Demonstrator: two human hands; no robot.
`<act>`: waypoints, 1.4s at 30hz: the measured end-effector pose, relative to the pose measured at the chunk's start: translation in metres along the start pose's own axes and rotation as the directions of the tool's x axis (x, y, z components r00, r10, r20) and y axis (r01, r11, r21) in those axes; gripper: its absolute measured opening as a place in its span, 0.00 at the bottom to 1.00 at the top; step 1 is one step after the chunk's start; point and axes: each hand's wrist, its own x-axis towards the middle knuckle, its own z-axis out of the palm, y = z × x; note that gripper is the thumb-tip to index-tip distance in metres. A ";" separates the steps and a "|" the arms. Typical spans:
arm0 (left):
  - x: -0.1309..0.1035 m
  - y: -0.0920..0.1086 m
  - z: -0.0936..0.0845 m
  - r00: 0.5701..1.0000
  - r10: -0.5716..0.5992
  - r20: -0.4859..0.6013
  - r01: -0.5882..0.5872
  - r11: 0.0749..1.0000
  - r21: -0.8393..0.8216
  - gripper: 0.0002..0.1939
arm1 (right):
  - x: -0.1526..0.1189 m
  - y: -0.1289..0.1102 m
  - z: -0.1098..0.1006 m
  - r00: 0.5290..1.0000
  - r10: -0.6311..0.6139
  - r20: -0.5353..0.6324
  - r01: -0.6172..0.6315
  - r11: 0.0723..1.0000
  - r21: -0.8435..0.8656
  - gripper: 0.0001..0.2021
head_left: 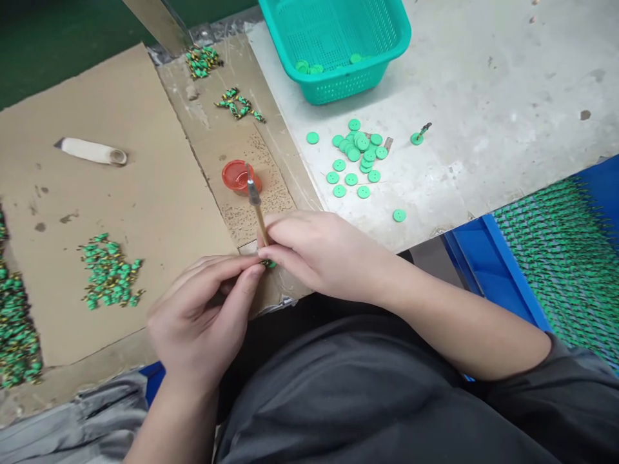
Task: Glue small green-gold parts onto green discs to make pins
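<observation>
Near the table's front edge, my left hand is closed, with thumb and fingertips pinching a small green piece, mostly hidden. My right hand meets it there, its thumb and finger closed around the same spot. From the right hand rises a thin brush with a light brown handle, a grey collar and a narrow tip pointing up and away. Just behind the brush stands a small red cup on speckled cardboard. Beyond my right hand lie several green button-like discs on the table.
A teal basket with some green discs stands at the back. One disc with a small figure is at right. Small green-and-yellow pieces lie on cardboard beside a pale tapered tube. A blue tray holds rows of green pieces.
</observation>
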 end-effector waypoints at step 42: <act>0.007 0.004 0.002 1.000 0.024 -0.010 -0.024 0.999 -0.026 0.07 | -0.010 0.004 0.008 0.995 -0.090 -0.038 0.090 0.996 0.007 0.15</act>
